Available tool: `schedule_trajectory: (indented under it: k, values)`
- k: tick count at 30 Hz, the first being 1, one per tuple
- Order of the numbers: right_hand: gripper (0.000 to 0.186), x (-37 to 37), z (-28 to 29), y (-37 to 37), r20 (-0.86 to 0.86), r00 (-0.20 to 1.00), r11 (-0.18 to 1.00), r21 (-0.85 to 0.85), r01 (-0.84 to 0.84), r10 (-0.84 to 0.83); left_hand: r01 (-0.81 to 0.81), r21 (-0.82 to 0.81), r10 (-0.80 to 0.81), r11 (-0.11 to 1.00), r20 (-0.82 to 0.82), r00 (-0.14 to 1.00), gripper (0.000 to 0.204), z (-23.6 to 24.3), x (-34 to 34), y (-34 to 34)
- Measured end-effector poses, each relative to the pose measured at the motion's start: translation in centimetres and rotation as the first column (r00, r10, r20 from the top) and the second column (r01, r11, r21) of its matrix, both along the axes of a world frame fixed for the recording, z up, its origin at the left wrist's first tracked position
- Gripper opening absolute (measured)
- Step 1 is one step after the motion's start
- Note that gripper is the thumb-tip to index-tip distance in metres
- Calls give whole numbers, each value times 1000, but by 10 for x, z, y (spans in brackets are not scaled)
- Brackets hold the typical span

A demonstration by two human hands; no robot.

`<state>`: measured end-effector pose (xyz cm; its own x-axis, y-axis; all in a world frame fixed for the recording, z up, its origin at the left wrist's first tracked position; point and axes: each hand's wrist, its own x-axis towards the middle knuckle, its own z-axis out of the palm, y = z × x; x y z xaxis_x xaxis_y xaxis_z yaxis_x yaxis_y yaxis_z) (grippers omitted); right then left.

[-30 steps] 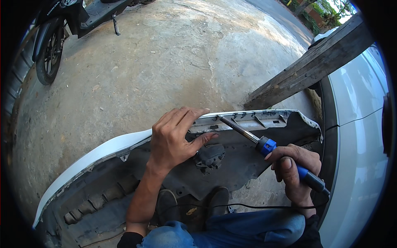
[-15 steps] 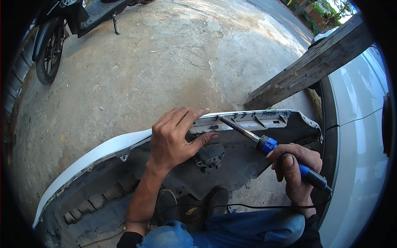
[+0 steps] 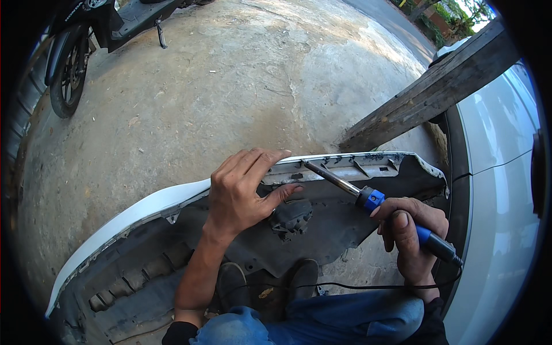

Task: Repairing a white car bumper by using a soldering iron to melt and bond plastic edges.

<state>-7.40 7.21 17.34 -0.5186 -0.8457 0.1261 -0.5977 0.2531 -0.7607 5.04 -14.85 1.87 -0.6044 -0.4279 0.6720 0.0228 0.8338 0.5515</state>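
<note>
Head view: the right hand [image 3: 414, 230] closes around a blue-and-black corded tool [image 3: 372, 200] – grip clamped on its handle. The tool's metal barrel slants to the inner edge of a white bumper [image 3: 144, 211], lying across the person's front; tip contact cannot be confirmed. The left hand [image 3: 237, 187] straddles that edge, fingers outside, thumb apart on the inner side; whether its grip presses cannot be told.

Hazards: the tip points near the left thumb – a right-hand slip could strike it, or burn it if the barrel is hot. Weak left-hand support could let the bumper rock. A snagged cable [image 3: 345, 286], passing the shoes [image 3: 303, 279], could pull the tool off line.
</note>
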Motion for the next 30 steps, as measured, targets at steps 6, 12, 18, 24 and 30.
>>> schedule_trajectory:
  k: [6,12,18,24,30]
  values:
    - [28,-1,-3,0,-10,1000,1000,-16,-6,6,-4,13,3,1000,12,1000,49,1,1,1]
    - [25,-3,-4,4,-52,997,998,-27,-50,48,-9,11,9,1000,17,1000,49,1,0,0]
    - [48,-1,-9,0,-97,995,990,-141,-1,-13,-7,-9,7,1000,8,1000,49,-1,0,-1]
    - [27,-3,-4,3,-46,999,999,-21,-24,23,-6,-3,6,1000,8,1000,49,0,0,0]
    - [25,-3,-3,3,-56,998,999,-17,-36,35,-4,7,4,1000,13,1000,49,0,1,0]
